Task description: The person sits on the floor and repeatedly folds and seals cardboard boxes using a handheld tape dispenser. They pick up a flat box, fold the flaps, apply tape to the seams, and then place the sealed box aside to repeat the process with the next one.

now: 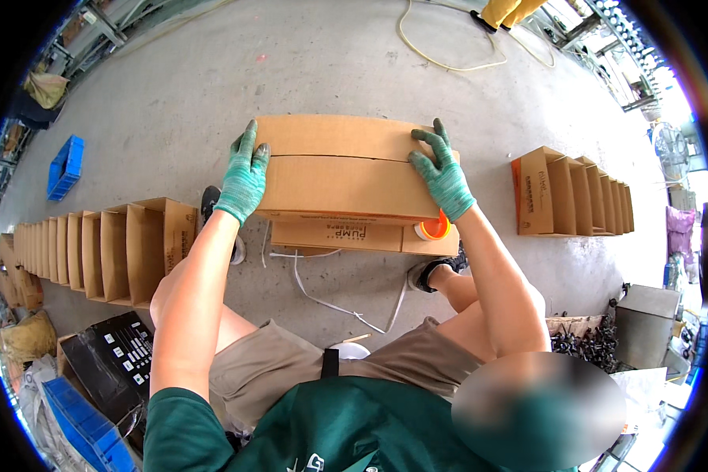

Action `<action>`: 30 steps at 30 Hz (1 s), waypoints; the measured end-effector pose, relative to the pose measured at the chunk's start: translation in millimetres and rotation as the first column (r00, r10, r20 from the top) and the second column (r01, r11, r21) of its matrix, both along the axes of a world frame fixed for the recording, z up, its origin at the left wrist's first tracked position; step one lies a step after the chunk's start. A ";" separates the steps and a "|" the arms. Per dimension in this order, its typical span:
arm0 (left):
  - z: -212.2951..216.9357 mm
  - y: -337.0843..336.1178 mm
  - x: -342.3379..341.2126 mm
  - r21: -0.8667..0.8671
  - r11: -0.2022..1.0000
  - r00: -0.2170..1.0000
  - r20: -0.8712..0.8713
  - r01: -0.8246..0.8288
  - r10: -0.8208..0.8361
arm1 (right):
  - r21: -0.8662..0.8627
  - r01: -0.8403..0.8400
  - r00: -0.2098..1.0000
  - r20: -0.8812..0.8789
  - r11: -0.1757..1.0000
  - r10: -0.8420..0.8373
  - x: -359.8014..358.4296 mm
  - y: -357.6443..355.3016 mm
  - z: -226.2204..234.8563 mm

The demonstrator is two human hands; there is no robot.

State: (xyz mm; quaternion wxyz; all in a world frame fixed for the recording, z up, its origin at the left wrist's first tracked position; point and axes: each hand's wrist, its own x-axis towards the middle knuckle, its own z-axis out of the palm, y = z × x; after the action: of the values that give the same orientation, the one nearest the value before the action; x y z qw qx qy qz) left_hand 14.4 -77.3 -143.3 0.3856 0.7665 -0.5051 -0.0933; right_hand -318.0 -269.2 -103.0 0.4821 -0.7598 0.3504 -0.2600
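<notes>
A long cardboard box (346,187) with its two top flaps meeting at a middle seam lies in front of me, above another cardboard box (307,235). At its left end my left hand (245,179), in a green knitted glove, grips the edge with fingers against the side. Across from it, my right hand (442,175), gloved alike, has its fingers spread over the right end and grips it. An orange-rimmed tape roll (433,227) sits on the lower box, just below my right wrist. The underside of the upper box is hidden.
Rows of open cardboard boxes stand at left (114,248) and right (574,193). White strapping (322,301) trails on the floor between my feet. A blue crate (65,167) lies far left, a hose (440,59) at the back, and a metal bin (647,324) at right.
</notes>
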 end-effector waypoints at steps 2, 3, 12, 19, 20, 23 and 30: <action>-3.7 1.6 -1.9 0.002 1.000 0.986 -0.166 -0.026 0.026 | -0.038 -0.008 0.997 -0.079 0.999 0.005 2.9 4.6 2.6; -0.2 0.9 -6.7 0.006 0.999 0.968 -0.249 -0.036 0.036 | -0.089 -0.001 0.996 -0.090 0.996 -0.007 2.2 5.3 1.0; 12.6 3.5 -7.4 0.119 0.993 0.947 -0.317 -0.016 0.053 | -0.004 0.232 0.758 -0.625 0.973 -0.184 -36.4 -28.1 -30.7; 14.1 -3.8 -8.5 0.105 0.994 0.946 -0.321 -0.013 0.046 | 0.007 -0.246 0.417 -0.902 0.969 0.112 -64.2 5.8 -135.4; 12.8 -4.5 -7.6 0.091 0.996 0.955 -0.293 -0.014 0.040 | -0.004 -0.124 0.476 -0.878 0.992 0.056 -66.1 7.1 -146.9; 20.2 -12.1 -9.7 0.124 0.992 0.966 -0.256 0.002 0.030 | 0.188 0.406 0.868 -0.385 0.895 -0.313 -83.9 -25.0 -154.9; 26.8 3.5 -4.6 0.119 0.993 0.977 -0.208 -0.026 0.051 | 0.242 0.239 0.882 0.350 0.940 -0.314 -24.6 -37.4 77.3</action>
State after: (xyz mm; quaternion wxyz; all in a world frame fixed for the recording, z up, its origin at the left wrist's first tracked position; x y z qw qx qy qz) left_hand 9.8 -73.8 -116.5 0.3937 0.7830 -0.4402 -0.1953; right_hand -342.7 -306.7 -25.7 0.5699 -0.5860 0.3777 -0.4349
